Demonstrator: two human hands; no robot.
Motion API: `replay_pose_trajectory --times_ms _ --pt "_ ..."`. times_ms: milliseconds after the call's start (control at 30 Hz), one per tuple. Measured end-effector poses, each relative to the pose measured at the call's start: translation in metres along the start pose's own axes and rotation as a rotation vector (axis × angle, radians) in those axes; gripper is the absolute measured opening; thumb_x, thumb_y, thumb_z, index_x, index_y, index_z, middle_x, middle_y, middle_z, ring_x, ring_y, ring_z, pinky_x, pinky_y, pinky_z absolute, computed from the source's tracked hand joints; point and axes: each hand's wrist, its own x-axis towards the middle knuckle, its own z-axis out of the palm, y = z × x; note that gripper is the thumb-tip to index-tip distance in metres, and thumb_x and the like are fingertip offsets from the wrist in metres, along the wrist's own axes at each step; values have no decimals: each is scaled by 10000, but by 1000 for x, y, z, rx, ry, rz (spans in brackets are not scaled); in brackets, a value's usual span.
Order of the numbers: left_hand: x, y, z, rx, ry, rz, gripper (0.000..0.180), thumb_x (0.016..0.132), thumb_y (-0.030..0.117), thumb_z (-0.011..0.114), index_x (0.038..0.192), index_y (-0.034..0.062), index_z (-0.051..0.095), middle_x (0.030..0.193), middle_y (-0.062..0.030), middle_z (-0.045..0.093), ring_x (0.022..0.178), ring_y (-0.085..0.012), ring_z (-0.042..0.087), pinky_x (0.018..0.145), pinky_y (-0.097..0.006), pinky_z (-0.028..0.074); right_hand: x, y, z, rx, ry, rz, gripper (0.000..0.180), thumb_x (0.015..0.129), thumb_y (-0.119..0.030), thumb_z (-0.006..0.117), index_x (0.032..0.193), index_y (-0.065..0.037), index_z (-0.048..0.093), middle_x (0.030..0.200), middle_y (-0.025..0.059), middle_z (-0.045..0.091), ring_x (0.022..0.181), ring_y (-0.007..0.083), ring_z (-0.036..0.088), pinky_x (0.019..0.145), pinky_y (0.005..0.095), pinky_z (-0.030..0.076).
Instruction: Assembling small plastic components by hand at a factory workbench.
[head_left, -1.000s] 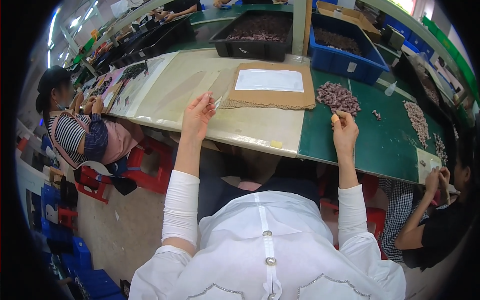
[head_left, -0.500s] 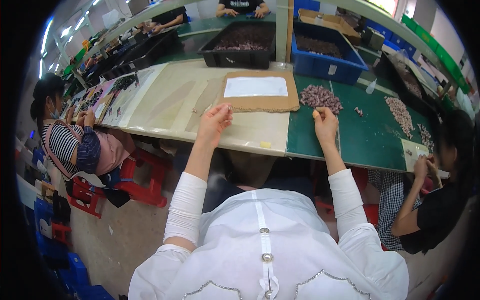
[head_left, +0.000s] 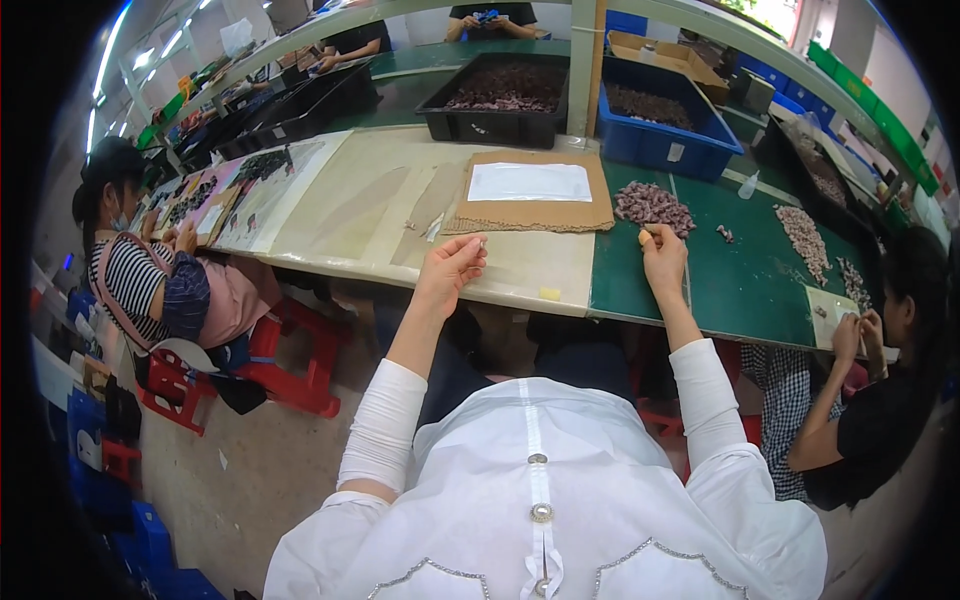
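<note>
My left hand [head_left: 452, 270] hovers over the cream table sheet, just below the near edge of a brown cardboard sheet [head_left: 585, 213]. Its thumb and fingers are pinched together; whatever lies between them is too small to make out. A white paper [head_left: 530, 182] rests on the cardboard. My right hand [head_left: 665, 265] is closed at the near edge of a heap of small mauve pieces [head_left: 652, 205] on the green tabletop, an orange-yellow covering [head_left: 644, 238] showing at one fingertip. Its grip is hidden. A few loose pieces [head_left: 725, 234] lie right of the heap.
A black tray [head_left: 490, 128] and a blue bin [head_left: 665, 150], both holding small pieces, stand beyond the cardboard. A yellow piece [head_left: 549, 294] lies by the front edge. Co-workers sit left and right; a squeeze bottle [head_left: 748, 186] and a pale heap [head_left: 802, 240] are at the right.
The whole view has shifted slightly, moving the table right and down in the picture. Both hands stay pinched in nearly the same places; the left sits a little lower against the cardboard.
</note>
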Motion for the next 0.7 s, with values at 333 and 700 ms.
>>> replay_pose_trajectory --times_ms 333,700 --pt "40 11 -7 83 9 116 186 861 175 631 990 41 646 804 -14 635 704 -77 584 647 -204 465 -1 0 0 79 -39 98 190 792 14 544 967 13 617 734 129 653 652 201 637 601 309 498" --pt "62 2 -40 262 122 280 166 866 112 609 970 -15 628 782 -38 628 698 -86 581 636 -207 462 -3 8 2 271 -69 216 193 865 -23 534 1042 26 595 815 73 653 680 104 607 582 227 496"
